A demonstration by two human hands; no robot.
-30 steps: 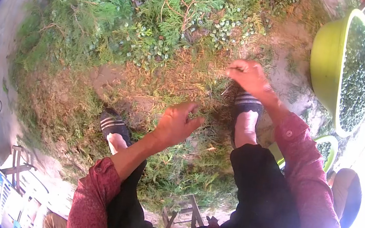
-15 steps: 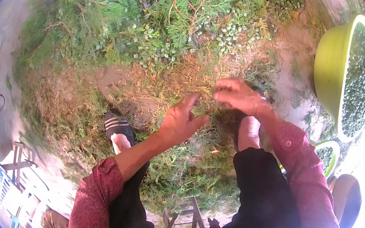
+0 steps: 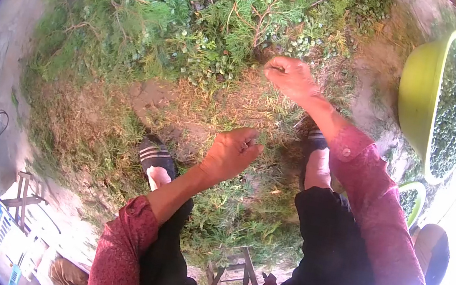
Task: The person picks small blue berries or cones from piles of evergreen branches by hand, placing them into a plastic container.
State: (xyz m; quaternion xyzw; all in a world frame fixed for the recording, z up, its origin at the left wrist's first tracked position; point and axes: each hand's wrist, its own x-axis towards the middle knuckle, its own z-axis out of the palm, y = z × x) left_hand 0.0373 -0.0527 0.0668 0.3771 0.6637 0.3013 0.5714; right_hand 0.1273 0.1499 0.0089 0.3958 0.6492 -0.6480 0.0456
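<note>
Your left hand [image 3: 230, 153] sits at mid-frame, cupped with fingers loosely curled; whether it holds anything, you cannot tell. Up and to the right, your right hand [image 3: 288, 74] is closed in a pinch at the lower edge of the green branch pile [image 3: 201, 13], which fills the upper centre of the frame. At the far right stands a yellow-green basin [image 3: 420, 95] filled with small green cones.

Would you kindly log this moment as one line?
right hand: at green sprigs | left hand: cupped, over grass | basin: full
</note>
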